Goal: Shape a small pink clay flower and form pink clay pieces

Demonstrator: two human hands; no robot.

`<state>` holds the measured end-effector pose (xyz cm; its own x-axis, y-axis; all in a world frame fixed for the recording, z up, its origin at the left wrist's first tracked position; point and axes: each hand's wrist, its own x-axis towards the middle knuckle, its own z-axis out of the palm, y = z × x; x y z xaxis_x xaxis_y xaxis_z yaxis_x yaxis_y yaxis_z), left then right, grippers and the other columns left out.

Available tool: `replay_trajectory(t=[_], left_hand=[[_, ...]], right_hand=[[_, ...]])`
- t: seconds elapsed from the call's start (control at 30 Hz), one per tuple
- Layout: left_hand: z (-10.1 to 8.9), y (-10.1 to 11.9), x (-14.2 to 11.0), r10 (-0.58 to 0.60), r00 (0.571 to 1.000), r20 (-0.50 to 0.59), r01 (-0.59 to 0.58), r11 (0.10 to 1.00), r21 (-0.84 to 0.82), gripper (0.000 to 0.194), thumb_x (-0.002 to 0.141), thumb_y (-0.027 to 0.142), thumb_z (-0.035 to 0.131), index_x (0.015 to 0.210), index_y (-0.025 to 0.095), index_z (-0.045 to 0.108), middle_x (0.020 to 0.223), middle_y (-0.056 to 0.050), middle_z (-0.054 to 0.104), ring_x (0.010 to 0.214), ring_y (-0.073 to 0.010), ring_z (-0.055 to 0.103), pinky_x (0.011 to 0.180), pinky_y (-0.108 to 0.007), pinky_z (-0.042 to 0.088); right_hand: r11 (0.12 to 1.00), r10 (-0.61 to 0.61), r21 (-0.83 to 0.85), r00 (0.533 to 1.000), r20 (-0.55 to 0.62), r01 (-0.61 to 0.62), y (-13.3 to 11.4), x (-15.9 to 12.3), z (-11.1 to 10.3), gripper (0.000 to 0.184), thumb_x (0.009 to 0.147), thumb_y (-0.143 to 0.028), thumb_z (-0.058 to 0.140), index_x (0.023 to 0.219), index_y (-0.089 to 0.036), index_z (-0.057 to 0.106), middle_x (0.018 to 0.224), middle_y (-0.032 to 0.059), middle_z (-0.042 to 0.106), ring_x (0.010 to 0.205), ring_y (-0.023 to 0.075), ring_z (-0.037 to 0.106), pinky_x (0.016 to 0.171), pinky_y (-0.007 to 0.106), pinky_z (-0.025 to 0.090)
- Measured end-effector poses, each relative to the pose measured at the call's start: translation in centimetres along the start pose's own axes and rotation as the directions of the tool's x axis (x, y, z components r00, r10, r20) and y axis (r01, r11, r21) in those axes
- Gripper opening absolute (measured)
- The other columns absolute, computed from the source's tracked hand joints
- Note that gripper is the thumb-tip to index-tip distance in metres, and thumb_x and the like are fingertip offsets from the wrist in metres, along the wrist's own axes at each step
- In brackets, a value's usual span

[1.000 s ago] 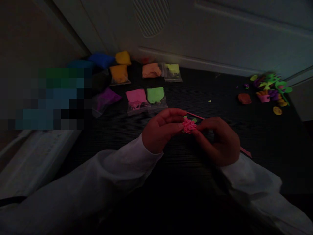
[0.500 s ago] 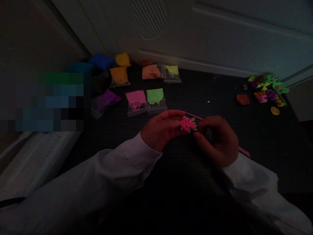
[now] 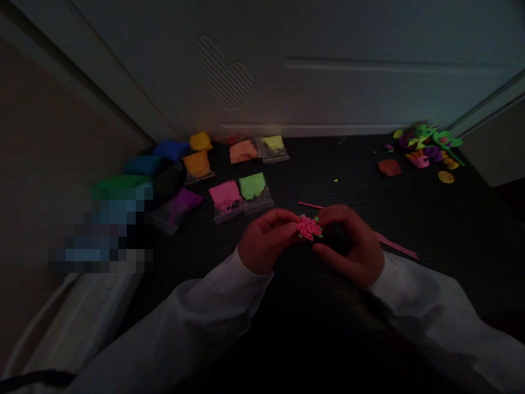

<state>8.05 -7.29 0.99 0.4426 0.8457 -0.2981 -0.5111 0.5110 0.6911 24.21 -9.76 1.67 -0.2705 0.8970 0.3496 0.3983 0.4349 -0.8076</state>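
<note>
A small cluster of pink clay roses [image 3: 309, 227] with green leaves at its edge is held in the fingertips of my left hand [image 3: 268, 241], thumb in front. My right hand [image 3: 353, 243] is just to the right, its index finger at the leaves and its thumb apart below. Whether that finger touches the clay is hard to tell. Behind my right hand lies a thin pink stick [image 3: 308, 205]. A flat pink strip [image 3: 397, 246] shows on its other side; whether both are one tool is hidden by the hand.
Bags of pink clay [image 3: 225, 198], green clay [image 3: 252, 187], orange clay [image 3: 197, 164] and purple clay [image 3: 184, 202] lie left on the dark table. A red-brown lump [image 3: 389, 168] and colourful clay figures [image 3: 426, 145] sit at the right. A white panel [image 3: 328, 93] stands behind.
The view has tilted up, so the table items sit lower. My right thumb has moved away from the rose cluster. My left hand still holds it.
</note>
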Motion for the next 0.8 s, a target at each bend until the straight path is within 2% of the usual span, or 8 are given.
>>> replay_trajectory(t=[0.17, 0.3, 0.57, 0.8], left_hand=[[-0.19, -0.11, 0.14, 0.019, 1.0, 0.017, -0.019, 0.999, 0.04, 0.009, 0.062, 0.01, 0.057, 0.07, 0.013, 0.058, 0.072, -0.001, 0.061, 0.067, -0.0104, 0.057, 0.062, -0.023, 0.047], [-0.59, -0.16, 0.31, 0.005, 0.998, 0.069, -0.008, 0.999, 0.05, 0.012, 0.063, 0.012, 0.057, 0.075, 0.013, 0.059, 0.073, -0.002, 0.06, 0.069, -0.0113, 0.056, 0.063, -0.024, 0.046], [-0.66, -0.61, 0.45, 0.025, 0.997, 0.071, -0.031, 0.996, 0.078, 0.031, 0.053, 0.006, 0.063, 0.082, 0.017, 0.057, 0.078, 0.001, 0.06, 0.071, -0.0098, 0.056, 0.066, -0.022, 0.044], [-0.81, -0.87, 0.68, 0.031, 0.999, 0.009, -0.032, 0.988, 0.149, 0.027, 0.055, 0.007, 0.062, 0.08, 0.016, 0.056, 0.076, 0.002, 0.059, 0.068, -0.008, 0.055, 0.064, -0.022, 0.042]], right_hand=[[0.988, 0.103, 0.115, 0.994, 0.029, -0.106, 0.0, -0.38, -0.17, 0.031, 0.069, -0.019, 0.053, 0.098, -0.019, 0.042, 0.089, 0.0052, 0.049, 0.076, 0.0144, 0.048, 0.067, 0.032, 0.041], [0.977, 0.154, 0.137, 0.986, 0.064, -0.161, 0.02, -0.33, -0.18, 0.03, 0.071, -0.019, 0.051, 0.098, -0.018, 0.041, 0.087, 0.0044, 0.049, 0.074, 0.0132, 0.048, 0.066, 0.03, 0.041], [0.961, 0.165, 0.21, 0.982, 0.094, -0.182, 0.38, -0.2, -0.15, 0.027, 0.073, -0.015, 0.047, 0.099, -0.019, 0.041, 0.086, 0.0023, 0.049, 0.074, 0.0111, 0.048, 0.066, 0.027, 0.041], [0.973, 0.154, 0.159, 0.985, 0.082, -0.165, 0.29, -0.13, -0.04, 0.027, 0.072, -0.017, 0.05, 0.098, -0.019, 0.042, 0.086, 0.0021, 0.05, 0.074, 0.0108, 0.049, 0.064, 0.026, 0.041]])
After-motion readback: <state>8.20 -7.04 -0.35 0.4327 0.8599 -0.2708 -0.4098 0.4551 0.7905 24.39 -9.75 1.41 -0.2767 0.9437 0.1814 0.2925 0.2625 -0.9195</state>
